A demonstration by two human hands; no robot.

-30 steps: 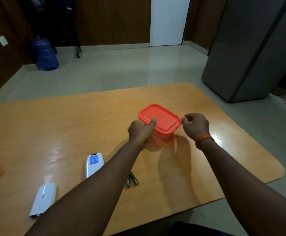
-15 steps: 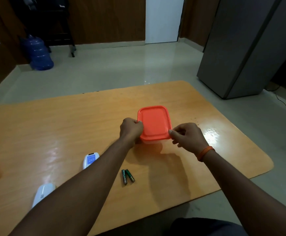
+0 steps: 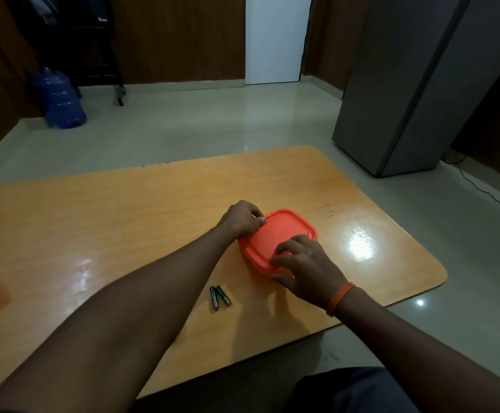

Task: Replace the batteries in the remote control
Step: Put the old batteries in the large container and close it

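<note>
Gleaming with glare, the smooth wooden table (image 3: pixel 123 219) holds two slim green batteries (image 3: pixel 220 297), lying in a narrow V just short of a rounded orange plastic box (image 3: pixel 284 231). The left hand (image 3: pixel 239 219), fingers curled, grips its far-left corner. The right hand (image 3: pixel 305 263) pinches the near corner, fingers spread on the lid and thumb below.

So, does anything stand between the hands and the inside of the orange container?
Yes: the orange lid is closed over it. The left hand grips its far-left corner, and the right hand grips its near edge.
</note>
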